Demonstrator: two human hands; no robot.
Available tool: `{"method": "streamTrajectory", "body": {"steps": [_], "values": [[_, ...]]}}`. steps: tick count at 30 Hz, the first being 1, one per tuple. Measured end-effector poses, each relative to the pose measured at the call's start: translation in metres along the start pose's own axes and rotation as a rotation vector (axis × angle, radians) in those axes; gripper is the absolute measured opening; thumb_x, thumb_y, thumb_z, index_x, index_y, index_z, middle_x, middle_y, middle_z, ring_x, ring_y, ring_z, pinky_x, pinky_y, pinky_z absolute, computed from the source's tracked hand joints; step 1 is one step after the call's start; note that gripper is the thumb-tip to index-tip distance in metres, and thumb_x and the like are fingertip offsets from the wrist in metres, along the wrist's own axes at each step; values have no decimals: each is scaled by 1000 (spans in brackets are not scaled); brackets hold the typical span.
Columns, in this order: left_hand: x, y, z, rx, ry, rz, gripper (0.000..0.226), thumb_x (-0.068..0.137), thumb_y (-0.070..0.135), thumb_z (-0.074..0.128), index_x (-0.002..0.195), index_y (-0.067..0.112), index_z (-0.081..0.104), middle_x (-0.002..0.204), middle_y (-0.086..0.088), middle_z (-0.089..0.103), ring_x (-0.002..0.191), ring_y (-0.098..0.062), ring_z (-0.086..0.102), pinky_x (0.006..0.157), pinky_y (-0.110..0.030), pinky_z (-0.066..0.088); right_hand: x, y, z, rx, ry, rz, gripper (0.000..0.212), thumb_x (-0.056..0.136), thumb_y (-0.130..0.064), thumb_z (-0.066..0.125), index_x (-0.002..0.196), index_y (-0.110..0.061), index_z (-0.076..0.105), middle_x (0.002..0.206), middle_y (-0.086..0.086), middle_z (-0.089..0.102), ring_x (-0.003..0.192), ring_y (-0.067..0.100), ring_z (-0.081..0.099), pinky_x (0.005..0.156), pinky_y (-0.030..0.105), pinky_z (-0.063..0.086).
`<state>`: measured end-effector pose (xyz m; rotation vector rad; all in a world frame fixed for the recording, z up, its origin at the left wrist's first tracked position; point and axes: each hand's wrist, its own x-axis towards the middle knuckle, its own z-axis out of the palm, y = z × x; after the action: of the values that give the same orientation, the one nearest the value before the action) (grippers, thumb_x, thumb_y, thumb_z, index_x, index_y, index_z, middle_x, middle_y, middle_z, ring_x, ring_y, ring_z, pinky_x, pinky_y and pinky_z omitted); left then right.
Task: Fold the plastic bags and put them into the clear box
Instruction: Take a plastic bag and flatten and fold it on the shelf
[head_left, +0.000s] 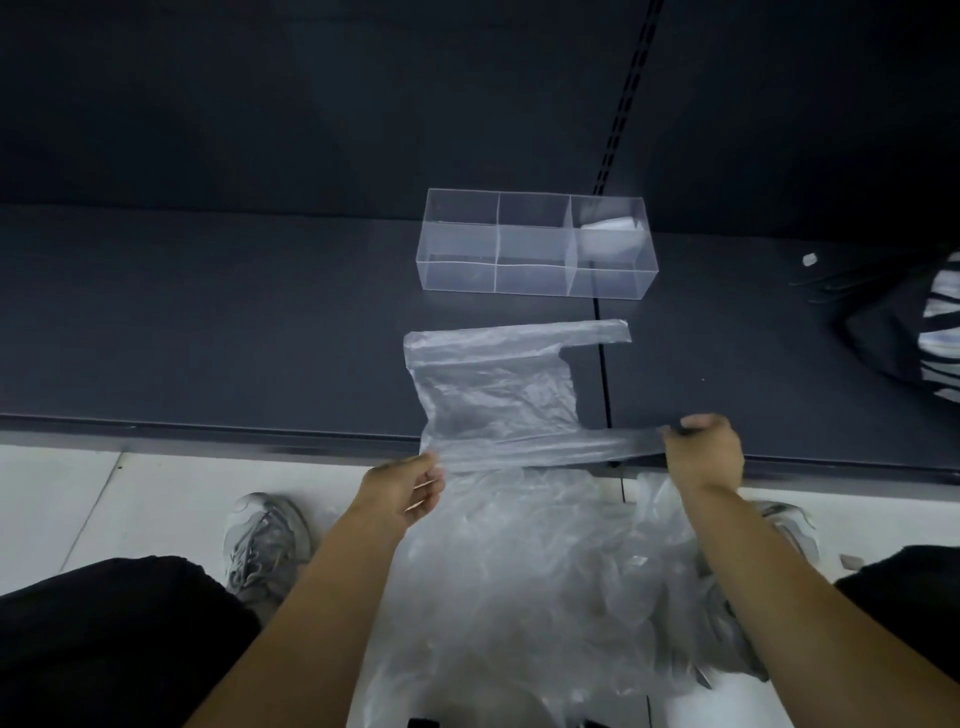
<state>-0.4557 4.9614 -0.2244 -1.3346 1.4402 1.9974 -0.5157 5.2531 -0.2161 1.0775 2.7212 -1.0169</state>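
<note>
- Nearest, on the pale floor between the person's knees, a loose pile of bags (545, 582) waits, crumpled and unfolded.
- Just above it, the left hand (410, 488) pinches the near-left corner of the plastic bag (493, 395), thumb and curled fingers closed on the film.
- The right hand (701, 452) is clenched round the end of the bag's near handle, drawing it taut. Its fingertips are tucked under, so I cannot tell how they lie.
- The bag lies flat on the dark shelf (208, 322), its near edge right at the shelf's lip. Its long axis runs left to right along that lip: closed bottom to the left, both handles pointing right.
- Risks, as I judge them:
  - The film looks slick and light, so a lopsided tug could skew the far edge.
  - The near edge could slip off the lip onto the pile.
  - Trapped air may spring a fold open.
- Farthest, the clear box (457, 275) stands just beyond the bag, its long side parallel to it. Something pale, probably a folded bag, sits in the right-hand compartment; the other compartments look empty.
</note>
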Motion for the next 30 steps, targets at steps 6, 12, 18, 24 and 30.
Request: {"method": "streamTrajectory", "body": {"steps": [6, 12, 18, 24, 30], "values": [[6, 9, 3, 10, 109, 133, 25, 92, 27, 62, 71, 12, 61, 75, -7, 66, 61, -15, 58, 63, -23, 48, -67, -62, 52, -35, 13, -711, 26, 86, -5, 59, 112, -6, 64, 132, 16, 51, 119, 36, 46, 101, 44, 37], [13, 3, 2, -104, 220, 115, 20, 93, 17, 59, 75, 8, 60, 71, -8, 63, 62, -15, 60, 59, -22, 49, -83, -107, 130, -371, -302, -978, 48, 102, -35, 32, 148, -20, 32, 161, 3, 13, 148, 21, 5, 119, 41, -4], [13, -8, -1, -463, 246, 3, 22, 94, 10, 54, 109, -6, 58, 90, -19, 64, 71, -21, 63, 54, -21, 56, -54, -81, 150, -638, -290, -899, 66, 97, -58, 18, 154, -27, 2, 162, 1, -6, 148, 23, -10, 119, 47, -8], [16, -7, -5, -214, 205, 114, 25, 82, 21, 74, 72, 16, 51, 58, -2, 51, 51, -10, 46, 50, -20, 38, -46, -76, 151, -659, -280, -929, 68, 96, -60, 13, 153, -27, -2, 162, 1, -10, 148, 22, -14, 118, 46, -11], [17, -8, -28, -12, 300, 86, 16, 86, 5, 66, 73, 16, 64, 48, 4, 45, 47, -12, 33, 38, -16, 30, -29, -76, 145, -669, -297, -997, 69, 95, -61, 14, 154, -27, 0, 162, 0, -8, 148, 21, -12, 118, 45, -10]]}}
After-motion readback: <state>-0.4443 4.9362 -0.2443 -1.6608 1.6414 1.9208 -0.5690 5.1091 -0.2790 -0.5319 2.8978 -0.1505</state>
